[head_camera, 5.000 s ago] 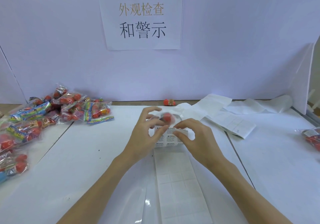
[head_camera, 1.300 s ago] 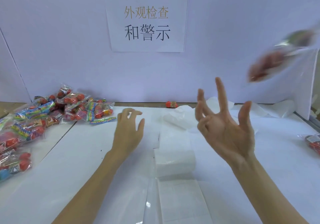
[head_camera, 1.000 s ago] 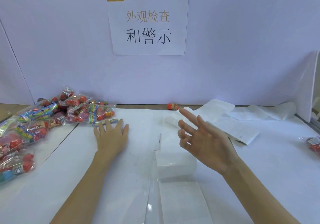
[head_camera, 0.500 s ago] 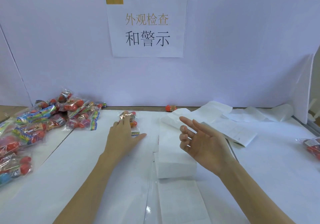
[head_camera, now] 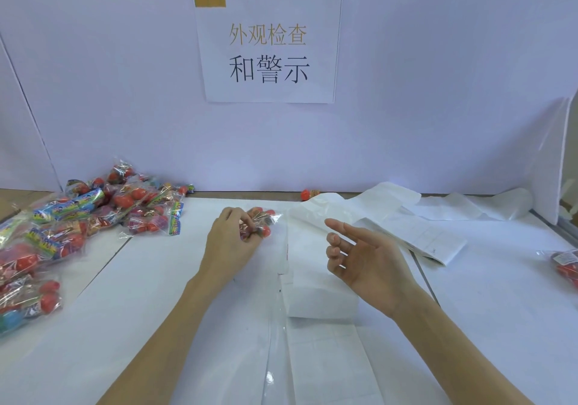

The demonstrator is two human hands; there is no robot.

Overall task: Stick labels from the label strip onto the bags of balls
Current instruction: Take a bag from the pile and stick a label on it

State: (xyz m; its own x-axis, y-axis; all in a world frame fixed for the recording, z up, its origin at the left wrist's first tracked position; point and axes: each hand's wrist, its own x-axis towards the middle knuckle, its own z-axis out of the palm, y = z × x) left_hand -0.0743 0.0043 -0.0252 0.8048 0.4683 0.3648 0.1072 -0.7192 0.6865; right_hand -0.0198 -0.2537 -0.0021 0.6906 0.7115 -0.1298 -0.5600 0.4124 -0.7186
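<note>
While the left hand (head_camera: pixel 233 243) is curling its fingers round one bag of balls (head_camera: pixel 261 221) on the tabletop (head_camera: pixel 140 295), just right of the big pile, the grip is closing on clear wrap with red balls showing past the fingertips. No label is showing on this bag as far as can be made out, so it is probably the next one to be stickered. The right hand (head_camera: pixel 364 262) is hovering palm-up over the label strip (head_camera: pixel 319 285), fingers loose and slightly bent, holding nothing and touching nothing. The strip is lying down the middle of the tabletop, folded over itself under that hand, and running toward the near edge; faint label outlines are showing on the near stretch, though whether labels are sitting there or only empty backing is hard to tell. More white backing paper (head_camera: pixel 406 217) is trailing off to the far right. Judging progress: the pile of bags (head_camera: pixel 93 217) at the left is large and looking unlabelled, so most of the work is waiting. One bag at the right edge (head_camera: pixel 564 267) is carrying what looks like a white label, so at least one seems finished. A stray red ball (head_camera: pixel 308 194) is sitting by the back wall. Next is likely peeling a label and pressing it onto the held bag.
</note>
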